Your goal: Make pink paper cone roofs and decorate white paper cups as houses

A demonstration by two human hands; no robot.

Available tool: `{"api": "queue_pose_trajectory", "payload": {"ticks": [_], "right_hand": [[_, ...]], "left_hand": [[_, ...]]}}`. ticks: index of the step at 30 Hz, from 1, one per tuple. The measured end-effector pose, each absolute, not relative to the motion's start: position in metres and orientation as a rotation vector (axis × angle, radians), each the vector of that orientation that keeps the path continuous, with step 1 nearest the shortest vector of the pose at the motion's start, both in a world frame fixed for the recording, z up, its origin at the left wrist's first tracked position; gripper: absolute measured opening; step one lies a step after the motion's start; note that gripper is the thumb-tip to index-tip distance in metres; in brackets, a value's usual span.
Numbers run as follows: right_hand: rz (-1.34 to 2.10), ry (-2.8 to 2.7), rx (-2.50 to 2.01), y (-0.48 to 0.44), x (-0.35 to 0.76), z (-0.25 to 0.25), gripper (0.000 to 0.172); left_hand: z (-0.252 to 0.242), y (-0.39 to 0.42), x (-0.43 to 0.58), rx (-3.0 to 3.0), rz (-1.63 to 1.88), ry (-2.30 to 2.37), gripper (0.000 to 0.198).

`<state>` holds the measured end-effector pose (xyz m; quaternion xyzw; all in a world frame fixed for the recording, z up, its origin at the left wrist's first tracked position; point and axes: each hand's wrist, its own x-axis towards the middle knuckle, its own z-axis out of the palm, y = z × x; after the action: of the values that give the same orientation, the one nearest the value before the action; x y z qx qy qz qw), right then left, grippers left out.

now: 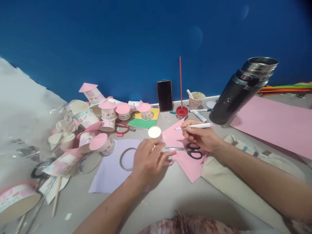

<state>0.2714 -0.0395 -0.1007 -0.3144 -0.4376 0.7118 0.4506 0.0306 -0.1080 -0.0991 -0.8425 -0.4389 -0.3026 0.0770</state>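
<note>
My left hand (149,156) is closed around a small white paper cup (155,132), its round end facing up; the fingers cover most of its side. In my right hand (198,135) I grip a white marker with a pink end (204,125), its tip pointing left toward the cup. Below the right hand lie black-handled scissors (194,153) on cut pink paper (190,170). A grey ring (121,160) rests on a lilac sheet (104,178) beside my left hand.
Decorated paper cups with pink paper tops (108,110) crowd the left side. At the back stand a phone (164,96), a red paint pot (181,112) and a patterned cup (196,100). A dark flask (240,91) and a cloth (226,175) are on the right.
</note>
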Motion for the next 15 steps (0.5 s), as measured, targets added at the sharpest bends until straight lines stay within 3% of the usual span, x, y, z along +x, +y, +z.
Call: {"api": "queue_pose_trajectory", "payload": {"ticks": [9, 12, 15], "right_hand": [[1.794, -1.09, -0.794, -0.041, 0.268, -0.103, 0.033], [1.795, -1.106, -0.803, -0.04, 0.269, -0.105, 0.037], [1.699, -1.182, -0.883, -0.039, 0.269, -0.107, 0.044]], "left_hand": [[-0.121, -0.08, 0.017, -2.39, -0.808, -1.509, 0.079], [-0.125, -0.07, 0.01, -2.281, -0.855, -1.639, 0.084], [-0.122, -0.063, 0.004, -2.228, -0.915, -1.729, 0.073]]}}
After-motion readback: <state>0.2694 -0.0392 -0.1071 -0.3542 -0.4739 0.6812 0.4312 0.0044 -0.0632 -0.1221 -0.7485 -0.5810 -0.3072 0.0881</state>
